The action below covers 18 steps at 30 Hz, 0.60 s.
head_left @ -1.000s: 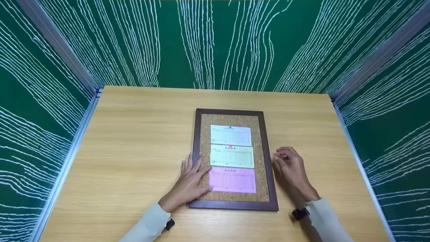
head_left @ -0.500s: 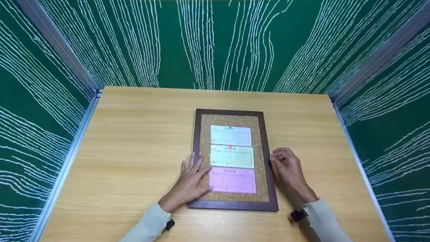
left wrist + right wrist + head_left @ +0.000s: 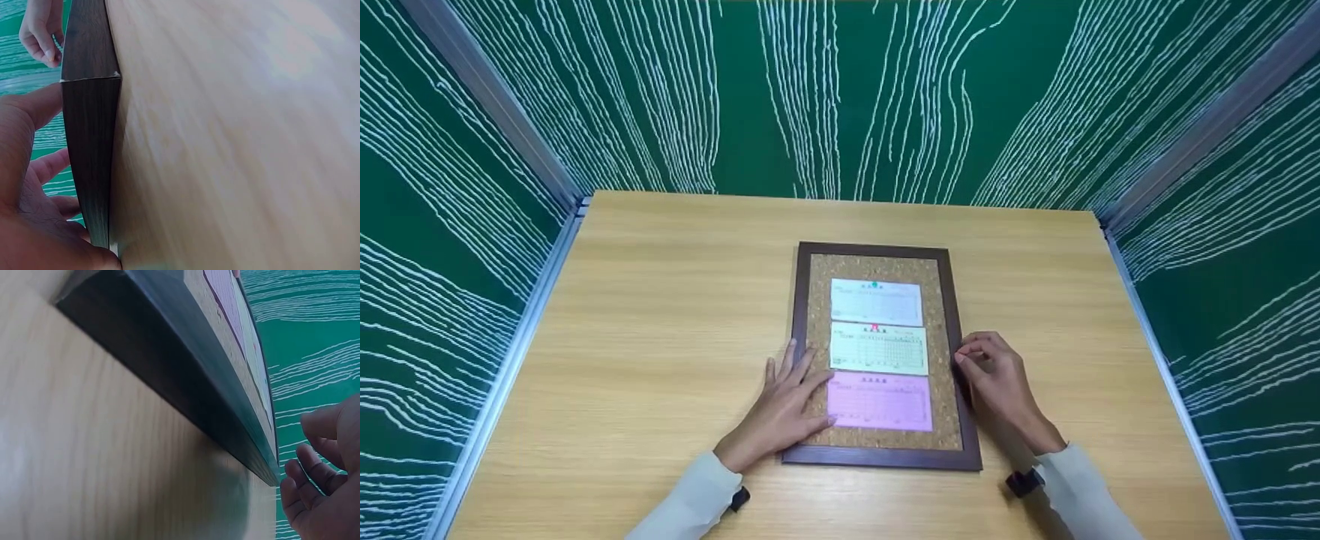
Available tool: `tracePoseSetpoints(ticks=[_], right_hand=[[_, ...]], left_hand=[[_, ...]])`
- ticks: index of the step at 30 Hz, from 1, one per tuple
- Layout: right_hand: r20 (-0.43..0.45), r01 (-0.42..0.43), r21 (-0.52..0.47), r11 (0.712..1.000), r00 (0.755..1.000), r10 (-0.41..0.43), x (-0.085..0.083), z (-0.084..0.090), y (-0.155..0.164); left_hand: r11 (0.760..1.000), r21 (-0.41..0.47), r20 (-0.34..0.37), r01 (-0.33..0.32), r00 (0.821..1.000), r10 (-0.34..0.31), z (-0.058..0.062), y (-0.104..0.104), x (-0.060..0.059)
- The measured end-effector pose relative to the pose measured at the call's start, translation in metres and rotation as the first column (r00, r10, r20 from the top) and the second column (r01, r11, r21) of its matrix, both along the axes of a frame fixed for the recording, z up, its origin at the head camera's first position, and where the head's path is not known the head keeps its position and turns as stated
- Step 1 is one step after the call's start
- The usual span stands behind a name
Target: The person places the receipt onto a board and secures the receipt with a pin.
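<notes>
A dark-framed cork board (image 3: 877, 266) lies on the table. On it are a white form slip (image 3: 877, 302) with a green pushpin (image 3: 874, 284), a green slip (image 3: 877, 351) with a red pushpin (image 3: 874, 327), and a pink slip (image 3: 880, 405) at the bottom, with no pin visible on it. My left hand (image 3: 780, 412) rests spread over the board's lower left side, thumb and forefinger at the pink slip's left edge. My right hand (image 3: 1001, 382) is at the right frame bar, thumb and fingertips brought together; whether something small is between them is hidden.
The wooden table (image 3: 675, 300) extends around the board on all sides. Green panels (image 3: 855, 97) with white wavy lines stand behind it and at both sides, held by metal posts (image 3: 1207, 112). Each wrist carries a dark strap.
My right hand has moved slightly left, from beside the board to its right frame bar. The left hand, the board and the slips stay in place.
</notes>
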State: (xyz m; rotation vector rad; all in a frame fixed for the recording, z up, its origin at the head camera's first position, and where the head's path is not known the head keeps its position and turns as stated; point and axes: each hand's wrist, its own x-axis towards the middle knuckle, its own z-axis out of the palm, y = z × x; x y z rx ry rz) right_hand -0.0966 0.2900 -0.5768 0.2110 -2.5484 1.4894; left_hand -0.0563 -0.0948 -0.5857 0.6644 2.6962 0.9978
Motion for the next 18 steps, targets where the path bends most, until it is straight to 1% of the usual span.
tracePoseSetpoints(ticks=[5,9,14,18], right_hand=[[0.020,-0.004,0.018,1.000,1.000,0.003,0.000,0.001,-0.003],[0.029,-0.021,0.005,1.000,0.999,0.021,0.001,0.002,-0.006],[0.020,-0.037,-0.003,0.999,0.999,0.037,0.001,0.003,-0.009],[0.039,-0.057,-0.016,0.998,0.998,0.057,0.001,0.003,-0.011]], left_hand=[[1.000,0.000,-0.004,-0.001,1.000,0.001,0.000,0.001,0.000],[1.000,-0.001,-0.007,0.000,1.000,0.000,0.000,0.001,0.000],[1.000,-0.002,-0.011,0.000,1.000,0.000,-0.001,0.000,-0.001],[1.000,-0.009,-0.012,-0.001,1.000,0.001,-0.002,0.000,0.000]])
